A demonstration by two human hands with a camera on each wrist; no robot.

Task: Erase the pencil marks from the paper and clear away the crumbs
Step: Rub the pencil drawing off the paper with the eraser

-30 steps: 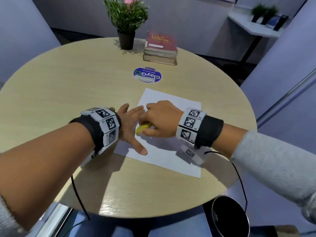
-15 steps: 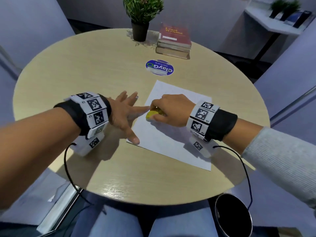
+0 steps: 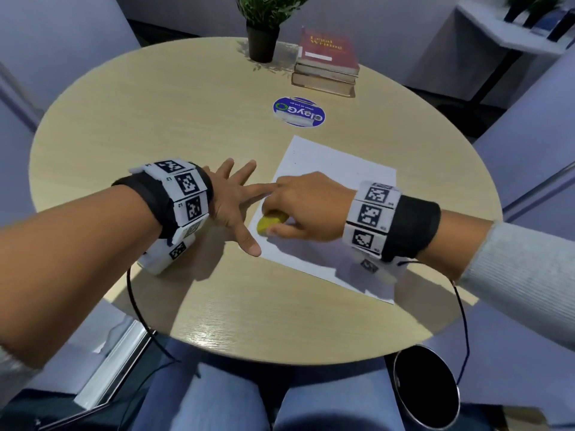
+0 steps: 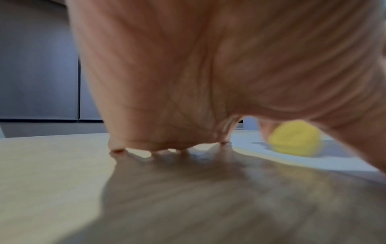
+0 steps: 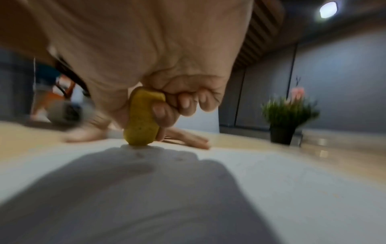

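Head view shows our right hand (image 3: 306, 206) with its fingers (image 5: 165, 113) curled round the yellow oval rubber eraser (image 3: 272, 223), whose lower end touches the white paper sheet (image 3: 336, 169) near its left edge. Our left hand (image 3: 231, 200) lies flat, fingers spread and straight, on the round pale wooden bench (image 3: 155, 104), thumb tip at the paper's corner.

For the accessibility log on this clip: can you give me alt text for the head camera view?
A right hand presses a yellow eraser onto a white sheet of paper on a round wooden table, while the left hand lies spread flat at the paper's left edge. Farther back sit a potted plant, stacked books and a round blue sticker.
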